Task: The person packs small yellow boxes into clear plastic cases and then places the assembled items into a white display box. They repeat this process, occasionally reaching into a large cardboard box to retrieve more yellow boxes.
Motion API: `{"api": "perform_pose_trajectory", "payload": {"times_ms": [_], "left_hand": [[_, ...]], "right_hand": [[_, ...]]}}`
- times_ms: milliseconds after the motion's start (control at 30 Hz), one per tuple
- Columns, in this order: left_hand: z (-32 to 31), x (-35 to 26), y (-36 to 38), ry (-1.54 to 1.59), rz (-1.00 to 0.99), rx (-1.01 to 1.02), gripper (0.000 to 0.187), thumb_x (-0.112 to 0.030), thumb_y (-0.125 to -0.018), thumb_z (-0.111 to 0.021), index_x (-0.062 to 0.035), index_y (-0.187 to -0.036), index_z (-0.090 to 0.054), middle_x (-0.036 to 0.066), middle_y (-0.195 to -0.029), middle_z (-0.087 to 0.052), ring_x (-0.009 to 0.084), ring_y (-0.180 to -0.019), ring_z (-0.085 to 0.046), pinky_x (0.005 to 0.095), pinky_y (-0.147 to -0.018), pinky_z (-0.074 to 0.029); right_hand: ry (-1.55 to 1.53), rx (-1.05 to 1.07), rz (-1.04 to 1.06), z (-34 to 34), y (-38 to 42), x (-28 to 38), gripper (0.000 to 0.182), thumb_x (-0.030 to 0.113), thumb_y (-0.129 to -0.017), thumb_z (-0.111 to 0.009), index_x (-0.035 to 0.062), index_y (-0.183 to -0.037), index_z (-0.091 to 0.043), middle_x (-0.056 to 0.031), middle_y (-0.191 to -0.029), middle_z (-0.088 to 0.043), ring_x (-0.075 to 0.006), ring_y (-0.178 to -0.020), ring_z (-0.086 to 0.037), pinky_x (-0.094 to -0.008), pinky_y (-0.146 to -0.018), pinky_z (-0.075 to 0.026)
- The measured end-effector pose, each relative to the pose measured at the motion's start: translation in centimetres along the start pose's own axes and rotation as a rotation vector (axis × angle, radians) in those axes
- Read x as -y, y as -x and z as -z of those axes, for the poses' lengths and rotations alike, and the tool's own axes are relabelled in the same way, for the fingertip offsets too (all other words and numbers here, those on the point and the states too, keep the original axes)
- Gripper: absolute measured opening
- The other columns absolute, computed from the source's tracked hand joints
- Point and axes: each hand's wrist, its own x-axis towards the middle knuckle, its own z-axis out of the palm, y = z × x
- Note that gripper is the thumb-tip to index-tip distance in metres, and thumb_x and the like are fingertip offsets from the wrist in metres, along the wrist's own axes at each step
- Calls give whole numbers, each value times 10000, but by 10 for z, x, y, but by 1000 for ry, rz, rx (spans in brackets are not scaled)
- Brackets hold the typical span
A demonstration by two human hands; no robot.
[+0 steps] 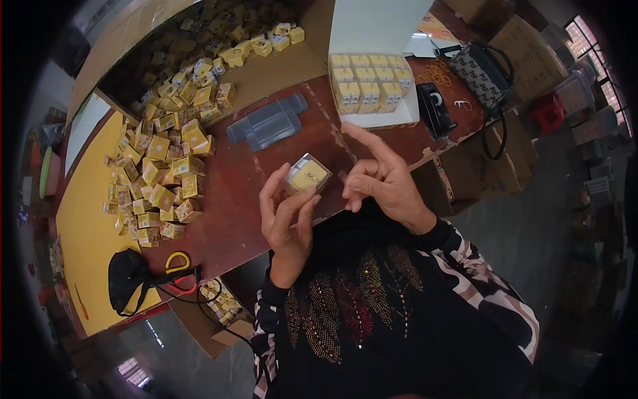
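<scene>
My left hand [287, 223] holds a small yellow box inside a clear plastic case [309, 174], gripped by the fingertips and thumb above the table's front edge. Just to the right, my right hand [389, 179] is raised apart from the case. Its index finger points up and away, while the thumb and other fingers are loosely bent; I see nothing clearly held in it. Beyond my hands lie flat clear plastic pieces [267, 122]. On the left spreads a heap of small yellow boxes [159, 169].
A large carton [279, 66] spills more yellow boxes. A white box [392, 120] holds rows of them at the back. Nearby are a black case [435, 110], rubber bands [435, 72] and a handbag [480, 74]. Scissors [178, 261] and a black pouch [128, 279] lie front left.
</scene>
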Motion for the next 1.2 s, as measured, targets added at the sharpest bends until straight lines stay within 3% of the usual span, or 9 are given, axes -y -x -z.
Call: {"api": "perform_pose_trajectory", "payload": {"times_ms": [400, 500, 600, 667, 800, 967, 1067, 1133, 1200], "left_hand": [[-2, -1, 3, -175, -143, 59, 228, 45, -823, -732, -48, -1026, -683, 228, -1347, -502, 356, -1184, -590, 421, -974, -527], [-2, 0, 2, -127, -63, 49, 261, 43, -801, -749, -58, -1037, -699, 211, -1340, -523, 337, -1182, -592, 398, -948, -535], [-4, 1, 3, -10, 90, 66, 279, 47, -784, -760, -47, -1041, -708, 189, -1346, -533, 302, -1178, -592, 378, -934, -533], [-7, 0, 4, 91, 198, 88, 276, 55, -785, -756, -28, -1042, -700, 181, -1354, -527, 283, -1180, -588, 371, -937, -527], [-9, -5, 1, 296, 389, 70, 271, 68, -816, -732, -10, -1069, -675, 148, -1377, -509, 219, -1155, -589, 342, -945, -514], [-12, 2, 0, 417, 506, 130, 278, 84, -847, -695, 8, -1106, -629, 141, -1380, -512, 181, -1128, -591, 321, -939, -508], [-7, 14, 1, 359, 495, 49, 226, 34, -862, -704, 12, -1065, -608, 167, -1374, -528, 152, -1097, -595, 280, -894, -513], [-4, 25, 2, 380, 514, 39, 226, 28, -864, -707, 10, -1066, -608, 168, -1373, -528, 151, -1080, -601, 280, -892, -512], [-2, 32, 6, 377, 555, 14, 227, 12, -867, -713, 0, -1069, -609, 171, -1370, -531, 155, -1042, -617, 287, -893, -515]], "right_hand": [[15, 16, -255, -9, -9, -11, 646, 68, -952, -631, 71, -1508, -302, -82, -790, -656, -117, -654, -651, -232, -616, -547], [412, -47, -167, -7, -9, -16, 619, 62, -908, -689, 72, -1456, -401, -88, -864, -663, -122, -687, -648, -246, -618, -542], [813, -153, 163, 6, -15, -29, 532, 44, -847, -741, 78, -1337, -539, -126, -1043, -649, -155, -813, -660, -265, -690, -548], [964, 46, 757, 24, -25, -39, 462, 51, -798, -778, 85, -1228, -613, -144, -1244, -581, -212, -1010, -635, -300, -795, -550], [938, 208, 705, 31, -33, -42, 410, 56, -791, -776, 84, -1174, -632, -144, -1347, -532, -277, -1184, -565, -370, -946, -507], [819, 303, 248, 40, -22, -25, 616, 202, -809, -763, 94, -1367, -526, -143, -1434, -484, -335, -1348, -447, -436, -1114, -369], [677, -135, 223, 86, -11, 7, 576, 223, -856, -730, 48, -1365, -523, -118, -1409, -518, -237, -1304, -493, -359, -1056, -414], [667, -662, 243, 165, -5, 12, 349, 217, -896, -695, 23, -1182, -646, -112, -1266, -614, -194, -1148, -585, -331, -956, -454], [1012, -885, 443, 231, 5, 17, 214, 208, -891, -675, 4, -941, -712, -108, -979, -713, -185, -888, -652, -323, -791, -491]]}}
